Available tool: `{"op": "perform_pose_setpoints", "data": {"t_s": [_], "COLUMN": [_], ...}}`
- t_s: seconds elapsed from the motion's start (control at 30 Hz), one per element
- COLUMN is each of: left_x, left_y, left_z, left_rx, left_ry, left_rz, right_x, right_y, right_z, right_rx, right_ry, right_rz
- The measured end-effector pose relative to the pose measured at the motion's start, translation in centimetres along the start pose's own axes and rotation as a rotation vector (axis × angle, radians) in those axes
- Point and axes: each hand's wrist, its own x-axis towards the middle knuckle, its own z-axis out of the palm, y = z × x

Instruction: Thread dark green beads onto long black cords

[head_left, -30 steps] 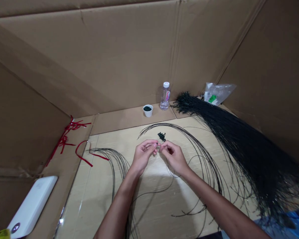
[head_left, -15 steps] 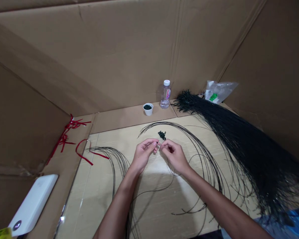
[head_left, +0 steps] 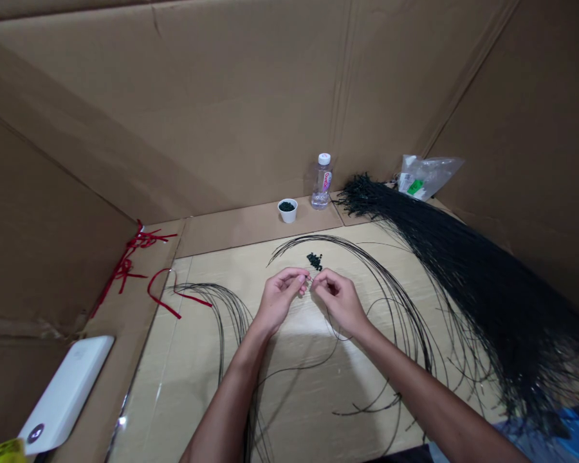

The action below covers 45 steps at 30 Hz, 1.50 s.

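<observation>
I see the left hand [head_left: 277,301] and right hand [head_left: 341,302] nearly meeting at the fingertips over the bench [head_left: 174,399]. The right pinches a cord [head_left: 303,368], which hangs below it and curves back toward the left forearm. The left's fingers are pinched closed; I can't tell on what. Loose beads [head_left: 313,260] lie just beyond both hands.

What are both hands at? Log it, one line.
left hand: pinched, contents unclear | right hand: pinching dark strand | hands: close together | beyond: small dark pieces piled, white cup behind
</observation>
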Motion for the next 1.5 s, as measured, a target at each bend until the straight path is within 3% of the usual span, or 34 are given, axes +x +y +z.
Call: {"op": "perform_pose_setpoints", "data": {"t_s": [0.27,0.77,1.5], "left_x": [-0.4,-0.2,-0.1], "left_y": [-0.1,0.3,0.0], "left_z": [0.4,0.4,0.4], "left_rx": [0.07,-0.033,0.016], "left_ry": [-0.064,0.021,-0.001], "left_rz": [0.045,0.006,0.019], "right_x": [0.1,0.1,0.2], "right_y": [0.1,-0.8,-1.4], "right_z": [-0.1,-0.4,-0.9], "right_rx": [0.013,-0.103,-0.229], "right_ry": [0.001,-0.032,-0.044], "right_rz": [0.003,-0.097,-0.206]}}
